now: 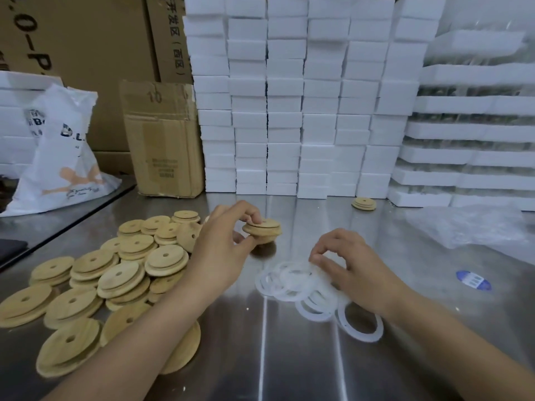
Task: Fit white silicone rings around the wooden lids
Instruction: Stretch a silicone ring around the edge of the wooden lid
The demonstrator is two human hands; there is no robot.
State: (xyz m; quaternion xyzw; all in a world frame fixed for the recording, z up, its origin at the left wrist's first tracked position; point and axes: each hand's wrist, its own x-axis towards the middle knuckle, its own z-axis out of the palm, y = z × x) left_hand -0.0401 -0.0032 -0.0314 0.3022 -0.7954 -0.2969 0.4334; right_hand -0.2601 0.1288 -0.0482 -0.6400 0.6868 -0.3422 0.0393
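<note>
My left hand (pixel 223 244) grips a round wooden lid (pixel 265 230) between thumb and fingers, held a little above the steel table (pixel 289 357). A heap of wooden lids (pixel 115 273), each with a small centre hole, lies to the left of that hand. My right hand (pixel 344 264) hovers with curled fingers over a loose pile of white silicone rings (pixel 304 287), its fingertips touching or pinching the top of the pile; whether a ring is pinched cannot be made out.
One more wooden lid (pixel 364 204) lies far back by the wall of stacked white foam blocks (pixel 289 111). A cardboard box (pixel 163 140) and a white plastic bag (pixel 63 157) stand back left. Clear plastic wrap (pixel 469 227) and a blue sticker (pixel 473 280) are at right.
</note>
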